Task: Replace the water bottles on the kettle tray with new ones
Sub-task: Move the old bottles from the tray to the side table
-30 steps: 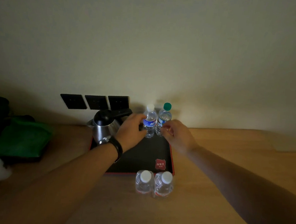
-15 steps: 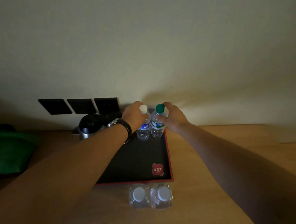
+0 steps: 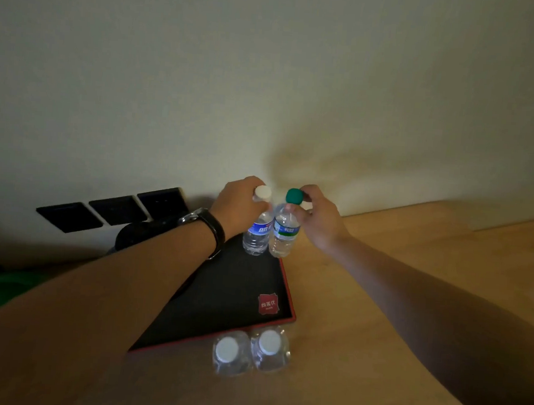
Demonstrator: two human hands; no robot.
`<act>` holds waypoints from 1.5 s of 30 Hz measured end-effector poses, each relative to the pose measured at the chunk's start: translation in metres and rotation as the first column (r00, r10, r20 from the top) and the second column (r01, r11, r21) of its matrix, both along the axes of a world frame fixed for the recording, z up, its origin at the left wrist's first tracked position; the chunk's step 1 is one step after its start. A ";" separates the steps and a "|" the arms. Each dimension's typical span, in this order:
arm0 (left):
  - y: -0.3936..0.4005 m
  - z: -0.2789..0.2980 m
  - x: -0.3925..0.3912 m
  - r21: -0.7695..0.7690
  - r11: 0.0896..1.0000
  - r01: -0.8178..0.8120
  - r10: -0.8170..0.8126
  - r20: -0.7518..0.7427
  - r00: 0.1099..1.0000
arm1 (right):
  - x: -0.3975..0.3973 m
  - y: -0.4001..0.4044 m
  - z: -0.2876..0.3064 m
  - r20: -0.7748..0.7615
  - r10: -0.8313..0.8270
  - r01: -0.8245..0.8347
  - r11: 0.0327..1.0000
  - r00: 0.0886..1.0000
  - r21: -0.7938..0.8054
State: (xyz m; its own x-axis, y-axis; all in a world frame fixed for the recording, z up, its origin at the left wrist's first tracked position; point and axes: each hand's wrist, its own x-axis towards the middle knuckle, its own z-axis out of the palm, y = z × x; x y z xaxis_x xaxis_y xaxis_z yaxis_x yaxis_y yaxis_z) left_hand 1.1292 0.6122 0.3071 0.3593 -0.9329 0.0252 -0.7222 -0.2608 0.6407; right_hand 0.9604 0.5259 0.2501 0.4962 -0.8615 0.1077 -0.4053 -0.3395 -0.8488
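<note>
Hands [image 3: 240, 205] now gripping tray [image 3: 221, 297] bottles [image 3: 258, 233]

— What's different from a second ago?

— Your left hand [image 3: 238, 205] was at the side of the white-capped bottle [image 3: 258, 230]; now its grip is up at the neck, under the cap. Your right hand [image 3: 317, 217] went from the body of the green-capped bottle [image 3: 284, 233] to its neck, fingers around the cap.

— And the bottles themselves?

— Whether they've left the tray [image 3: 221, 297] can't be told. Your view tilted: your left arm now hides most of the kettle [image 3: 137, 236].
</note>
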 end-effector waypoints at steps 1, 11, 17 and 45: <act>-0.006 0.004 -0.010 -0.002 1.000 0.025 -0.025 -0.001 1.000 | -0.012 -0.002 0.003 0.011 -0.025 0.025 1.000 1.000 -0.007; -0.064 0.001 -0.160 0.007 0.970 0.243 -0.239 -0.160 0.958 | -0.176 -0.012 0.004 -0.025 -0.317 0.317 0.948 0.948 0.010; -0.084 -0.021 -0.267 0.036 0.921 0.388 -0.368 -0.242 0.898 | -0.284 0.001 -0.012 -0.072 -0.512 0.515 0.856 0.856 0.037; -0.033 -0.016 -0.239 0.074 0.929 0.362 -0.347 -0.155 0.925 | -0.230 0.050 0.021 -0.248 -0.229 0.146 0.939 0.941 -0.313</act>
State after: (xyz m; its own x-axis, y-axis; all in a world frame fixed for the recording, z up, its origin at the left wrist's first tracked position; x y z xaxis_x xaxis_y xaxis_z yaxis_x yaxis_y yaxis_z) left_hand 0.8900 0.5792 0.2909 -0.0020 -0.9950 -0.1003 -0.6864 -0.0716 0.7237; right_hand 0.7301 0.5762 0.2712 0.3743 -0.8944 0.2448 -0.6896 -0.4450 -0.5713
